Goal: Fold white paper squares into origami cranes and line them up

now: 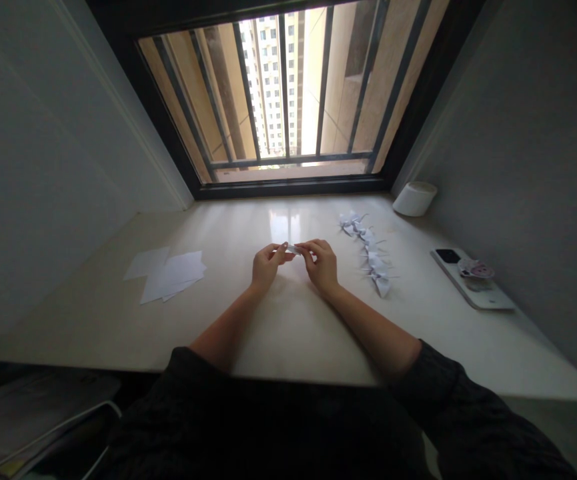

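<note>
My left hand [267, 265] and my right hand [322, 264] meet over the middle of the pale table [293, 333]. Both pinch a small folded piece of white paper [293, 249] between thumb and fingertips, just above the tabletop. A row of several finished folded paper figures [371, 257] lies to the right of my right hand. A loose pile of flat white paper sheets [168, 273] lies to the left of my left hand.
A white phone [471, 283] with a round grip on its back lies at the right. A white roll [415, 198] stands in the far right corner under the barred window [288, 100]. Grey walls close in on both sides.
</note>
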